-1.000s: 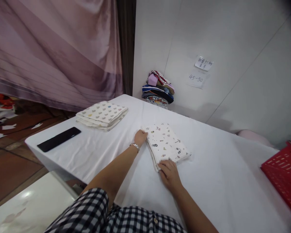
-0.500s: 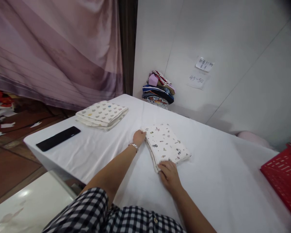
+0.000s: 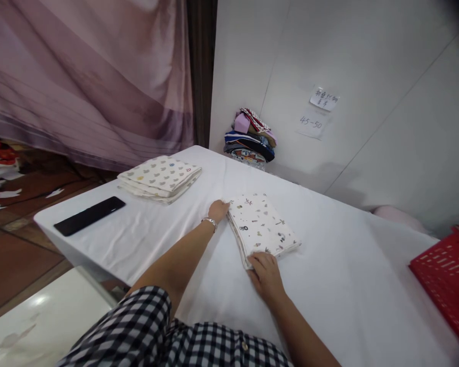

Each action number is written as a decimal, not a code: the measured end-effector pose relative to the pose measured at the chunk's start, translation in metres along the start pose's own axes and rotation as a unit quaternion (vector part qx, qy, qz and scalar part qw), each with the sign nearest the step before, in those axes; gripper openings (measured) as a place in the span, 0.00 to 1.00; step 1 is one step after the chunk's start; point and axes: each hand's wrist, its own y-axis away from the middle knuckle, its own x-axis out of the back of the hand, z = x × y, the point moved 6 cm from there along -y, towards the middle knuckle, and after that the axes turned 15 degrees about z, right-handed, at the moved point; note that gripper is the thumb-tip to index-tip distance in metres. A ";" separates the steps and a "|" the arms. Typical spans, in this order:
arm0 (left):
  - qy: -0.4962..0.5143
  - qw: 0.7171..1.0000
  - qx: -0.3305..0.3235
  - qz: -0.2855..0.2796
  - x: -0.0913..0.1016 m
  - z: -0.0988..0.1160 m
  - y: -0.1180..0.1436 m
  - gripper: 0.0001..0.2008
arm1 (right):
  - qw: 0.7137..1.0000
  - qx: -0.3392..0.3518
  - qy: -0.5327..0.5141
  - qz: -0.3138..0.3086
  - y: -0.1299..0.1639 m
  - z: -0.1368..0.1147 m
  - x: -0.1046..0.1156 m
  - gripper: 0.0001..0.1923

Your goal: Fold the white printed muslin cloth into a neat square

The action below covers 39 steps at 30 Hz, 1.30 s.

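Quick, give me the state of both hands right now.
Left hand: resting on the far-left corner of the folded white printed cloth; grip cannot be told.
Right hand: open, laid flat on the cloth's near corner, holding nothing.

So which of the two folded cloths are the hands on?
The nearer folded cloth, printed with small mixed figures; left hand and right hand touch its corners.

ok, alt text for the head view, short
A person's left hand and right hand rest on opposite corners of a folded patterned cloth on a white table; another folded cloth, a black slab and a red basket sit nearby.
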 end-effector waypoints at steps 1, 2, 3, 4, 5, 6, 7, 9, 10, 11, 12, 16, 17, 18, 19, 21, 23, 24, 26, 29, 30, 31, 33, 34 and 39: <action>-0.001 1.000 -0.001 -0.001 0.000 0.000 0.000 0.13 | 1.000 0.002 0.004 0.005 -0.001 -0.001 0.000 0.14; -0.003 1.000 -0.001 -0.002 0.001 0.000 -0.001 0.12 | 1.000 0.005 0.007 0.010 -0.002 -0.003 0.000 0.13; -0.005 1.000 -0.001 -0.004 0.002 -0.001 -0.001 0.12 | 1.000 0.010 0.009 0.015 -0.002 -0.005 0.000 0.13; -0.006 1.000 -0.001 -0.007 0.003 -0.001 -0.001 0.12 | 1.000 0.016 0.012 0.018 -0.003 -0.006 0.000 0.12; -0.007 1.000 -0.002 -0.012 0.004 -0.002 -0.001 0.12 | 0.999 0.022 0.017 0.020 -0.003 -0.006 0.001 0.12; -0.007 1.000 -0.003 -0.017 0.005 -0.003 0.000 0.11 | 0.999 0.030 0.022 0.022 -0.003 -0.006 0.004 0.12; -0.006 1.000 -0.005 -0.024 0.007 -0.005 0.002 0.11 | 0.999 0.039 0.028 0.023 -0.002 -0.003 0.007 0.12; -0.003 0.999 -0.011 -0.041 0.009 -0.010 0.009 0.11 | 0.997 0.056 0.043 0.017 0.002 0.009 0.019 0.13; 0.000 0.999 -0.014 -0.053 0.010 -0.013 0.015 0.11 | 0.997 0.063 0.053 0.013 0.005 0.018 0.027 0.13; 0.005 0.998 -0.018 -0.067 0.010 -0.016 0.022 0.11 | 0.996 0.065 0.066 0.005 0.009 0.030 0.035 0.14; 0.012 0.996 -0.021 -0.082 0.010 -0.019 0.030 0.12 | 0.994 0.064 0.083 0.003 0.012 0.042 0.044 0.14; 0.047 0.991 -0.027 -0.123 0.008 -0.026 0.061 0.14 | 0.990 0.035 0.137 -0.026 0.026 0.081 0.065 0.16; 0.056 0.991 -0.026 -0.122 0.009 -0.027 0.066 0.14 | 0.989 0.024 0.143 -0.038 0.029 0.086 0.065 0.17; 0.063 0.991 -0.024 -0.117 0.010 -0.028 0.069 0.14 | 0.988 0.014 0.148 -0.046 0.032 0.088 0.064 0.17; 0.068 0.991 -0.020 -0.109 0.012 -0.028 0.070 0.13 | 0.987 0.005 0.151 -0.050 0.035 0.088 0.062 0.17; 0.076 0.993 -0.013 -0.086 0.017 -0.029 0.068 0.12 | 0.987 -0.008 0.155 -0.045 0.040 0.085 0.060 0.18; 0.086 0.995 -0.003 -0.053 0.024 -0.032 0.064 0.10 | 0.988 -0.017 0.151 -0.031 0.045 0.082 0.059 0.18; 0.092 0.995 0.001 -0.036 0.027 -0.033 0.061 0.11 | 0.988 -0.022 0.148 -0.025 0.047 0.081 0.058 0.18; 0.107 0.994 -0.003 -0.013 0.031 -0.035 0.057 0.13 | 0.989 -0.032 0.142 -0.018 0.051 0.081 0.058 0.17; 0.128 0.991 -0.035 -0.020 0.029 -0.035 0.054 0.19 | 0.990 -0.036 0.140 -0.008 0.052 0.081 0.057 0.17; 0.134 0.989 -0.047 -0.029 0.027 -0.035 0.053 0.19 | 0.989 -0.034 0.143 -0.003 0.052 0.081 0.057 0.17; 0.136 0.988 -0.059 -0.035 0.025 -0.034 0.053 0.19 | 0.988 -0.033 0.149 0.002 0.051 0.080 0.056 0.17; 0.125 0.987 -0.092 -0.035 0.023 -0.032 0.053 0.18 | 0.987 -0.032 0.160 0.007 0.048 0.079 0.055 0.16; 0.114 0.987 -0.109 -0.030 0.024 -0.031 0.053 0.17 | 0.986 -0.031 0.162 0.007 0.046 0.079 0.056 0.16; 0.071 0.986 -0.149 -0.017 0.030 -0.026 0.060 0.14 | 0.987 -0.022 0.160 0.004 0.040 0.083 0.066 0.16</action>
